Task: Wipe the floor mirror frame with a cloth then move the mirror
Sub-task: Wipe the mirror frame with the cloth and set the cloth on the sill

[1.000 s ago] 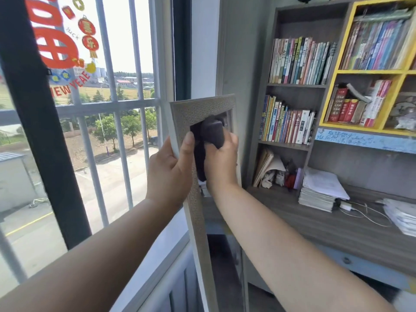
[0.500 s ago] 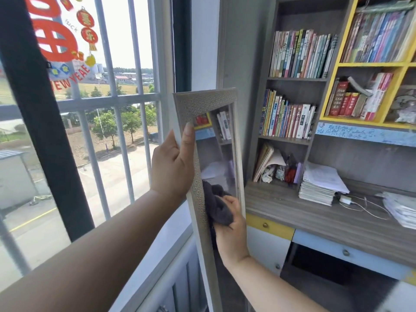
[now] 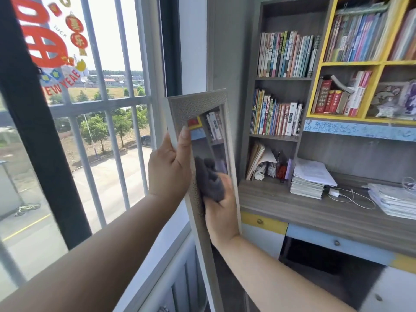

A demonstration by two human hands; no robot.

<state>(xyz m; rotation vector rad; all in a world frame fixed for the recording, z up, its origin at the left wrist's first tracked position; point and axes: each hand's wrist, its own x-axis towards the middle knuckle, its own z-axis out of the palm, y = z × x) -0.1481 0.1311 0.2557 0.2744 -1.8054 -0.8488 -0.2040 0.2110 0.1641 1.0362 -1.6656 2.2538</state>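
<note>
1. While the window (image 3: 108, 86) stands at my left, my left hand (image 3: 168, 174) grasps the mirror (image 3: 198, 104) by its outer edge, thumb across the frame.
2. My right hand (image 3: 221, 212) clutches a dark cloth (image 3: 210, 183) against the glass.
3. The mirror stands between window and desk (image 3: 315, 212).

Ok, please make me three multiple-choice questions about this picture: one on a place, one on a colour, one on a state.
1. Where is the cloth? A) on the desk B) against the mirror frame C) on the windowsill
2. The cloth's colour? A) yellow B) white C) dark grey
3. What does the left hand do? A) grips the frame's edge B) hangs free C) holds a book

1B, the right hand holds it there; 2C, it looks dark grey; 3A, its thumb lies on the frame's front.
</note>
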